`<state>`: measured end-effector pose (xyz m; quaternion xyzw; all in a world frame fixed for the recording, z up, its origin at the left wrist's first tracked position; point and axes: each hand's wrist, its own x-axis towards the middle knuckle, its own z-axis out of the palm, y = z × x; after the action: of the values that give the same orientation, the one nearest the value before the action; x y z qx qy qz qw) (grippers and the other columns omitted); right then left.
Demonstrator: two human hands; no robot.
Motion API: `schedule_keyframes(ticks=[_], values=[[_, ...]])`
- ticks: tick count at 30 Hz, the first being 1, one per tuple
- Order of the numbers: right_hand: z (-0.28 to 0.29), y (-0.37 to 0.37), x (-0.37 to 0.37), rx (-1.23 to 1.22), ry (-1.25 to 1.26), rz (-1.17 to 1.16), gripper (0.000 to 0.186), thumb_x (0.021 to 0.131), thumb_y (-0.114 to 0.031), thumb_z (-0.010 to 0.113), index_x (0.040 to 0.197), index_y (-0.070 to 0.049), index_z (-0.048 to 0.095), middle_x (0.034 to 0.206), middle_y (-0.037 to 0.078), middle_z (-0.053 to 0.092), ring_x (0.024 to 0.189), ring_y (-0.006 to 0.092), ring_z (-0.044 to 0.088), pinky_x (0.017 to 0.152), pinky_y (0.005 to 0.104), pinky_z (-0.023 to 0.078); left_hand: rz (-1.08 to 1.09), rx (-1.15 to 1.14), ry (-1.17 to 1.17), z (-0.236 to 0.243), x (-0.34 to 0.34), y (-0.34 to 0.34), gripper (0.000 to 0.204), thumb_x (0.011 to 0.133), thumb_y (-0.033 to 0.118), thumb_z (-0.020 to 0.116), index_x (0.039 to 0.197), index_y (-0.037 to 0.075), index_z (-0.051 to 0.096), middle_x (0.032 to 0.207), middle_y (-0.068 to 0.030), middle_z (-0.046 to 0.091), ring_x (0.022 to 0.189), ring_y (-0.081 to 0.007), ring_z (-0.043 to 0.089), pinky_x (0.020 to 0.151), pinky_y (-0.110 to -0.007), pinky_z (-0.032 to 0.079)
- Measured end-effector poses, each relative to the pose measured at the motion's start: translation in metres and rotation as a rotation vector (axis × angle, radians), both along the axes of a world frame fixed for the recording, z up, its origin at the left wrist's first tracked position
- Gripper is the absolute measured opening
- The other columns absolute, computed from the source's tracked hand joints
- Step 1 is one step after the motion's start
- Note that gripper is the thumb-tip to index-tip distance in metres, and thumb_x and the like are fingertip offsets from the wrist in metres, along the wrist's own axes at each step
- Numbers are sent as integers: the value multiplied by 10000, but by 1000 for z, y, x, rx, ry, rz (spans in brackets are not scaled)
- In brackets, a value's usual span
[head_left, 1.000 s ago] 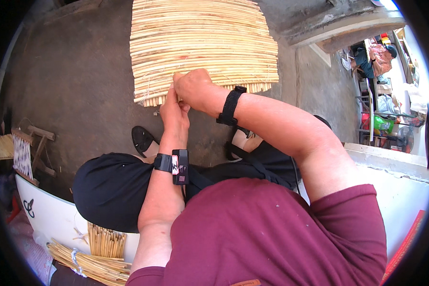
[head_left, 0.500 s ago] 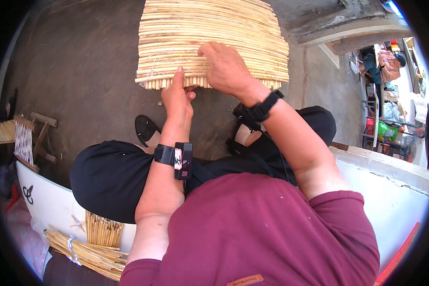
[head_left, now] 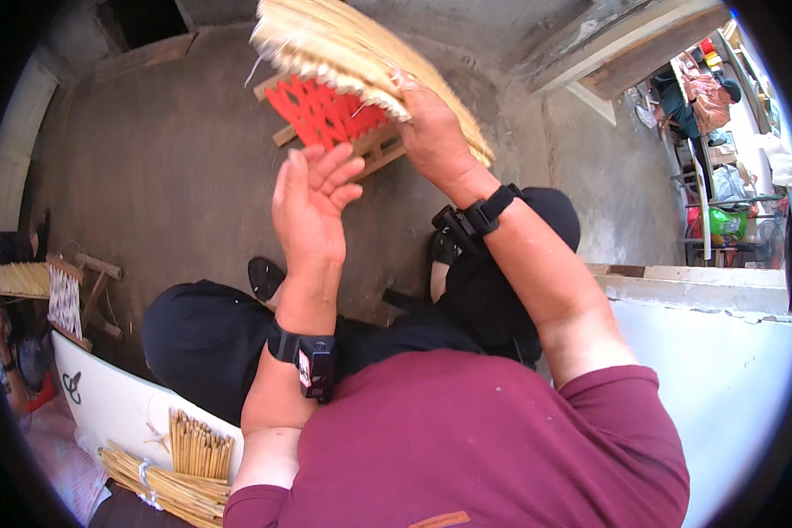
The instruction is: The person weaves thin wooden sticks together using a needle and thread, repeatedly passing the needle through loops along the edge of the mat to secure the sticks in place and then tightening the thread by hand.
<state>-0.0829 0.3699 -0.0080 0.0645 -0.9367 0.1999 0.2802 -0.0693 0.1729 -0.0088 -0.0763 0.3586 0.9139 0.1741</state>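
Observation:
A mat of pale straight sticks (head_left: 352, 44) is lifted and tilted above a red-webbed wooden frame (head_left: 317, 110), its ragged edge of stick ends and a loose thread showing. My right hand (head_left: 433, 132) grips the near right part of that mat, fingers bent over the edge. Just below the red webbing, my left hand (head_left: 317, 198) is turned palm up, fingers apart and slightly curled, holding nothing. Both wrists wear black straps with small devices.
Bundles of sticks (head_left: 167, 480) lie at lower left beside a white board (head_left: 79, 361) with black scissors. Another wooden frame (head_left: 97, 290) stands left, someone's arm near it. A seated person (head_left: 704, 106) is at upper right among cluttered shelves. A white ledge (head_left: 695, 352) is on my right.
The mat has risen and tilted away, exposing the red-webbed frame. My right hand moved up with it; my left hand let go of the edge and opened beneath.

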Motion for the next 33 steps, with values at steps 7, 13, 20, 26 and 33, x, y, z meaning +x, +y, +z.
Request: schedule_keyframes(ticks=[7,13,20,26,33], values=[[76,36,27,-387,289,-173,343,838,-63,638,1170,9,590,1063,205,657,980,349,643,844,357,500,-490,-455,126,-53,25,54,480,862,303,688,1221,38,511,1159,-192,615,1004,-279,638,745,-346,540],[139,52,102,-917,454,-269,297,898,-30,606,1188,31,586,1043,82,672,943,101,589,835,268,470,-493,-991,1115,-29,67,113,1079,664,340,846,1493,97,200,1538,-283,91,1429,-425,136,1128,-504,219],[175,54,162,-1492,817,-16,376,927,-159,629,1240,17,519,1160,124,614,1021,233,611,909,359,493,74,-1232,1579,23,86,119,1174,550,219,892,1489,102,197,1551,-268,67,1415,-492,111,1107,-590,191],[172,33,183,-1843,766,236,392,942,-174,601,1259,19,475,1236,177,570,1115,291,584,953,452,490,433,-1539,1777,65,78,65,503,873,-37,519,1345,127,465,1474,-261,326,1376,-457,294,1098,-602,221],[152,19,181,-2023,463,471,458,973,-178,549,1343,31,377,1296,176,521,1174,269,550,995,400,469,420,-1760,1774,80,97,8,471,908,-63,454,1346,110,478,1438,-229,412,1356,-395,370,1097,-557,265]])
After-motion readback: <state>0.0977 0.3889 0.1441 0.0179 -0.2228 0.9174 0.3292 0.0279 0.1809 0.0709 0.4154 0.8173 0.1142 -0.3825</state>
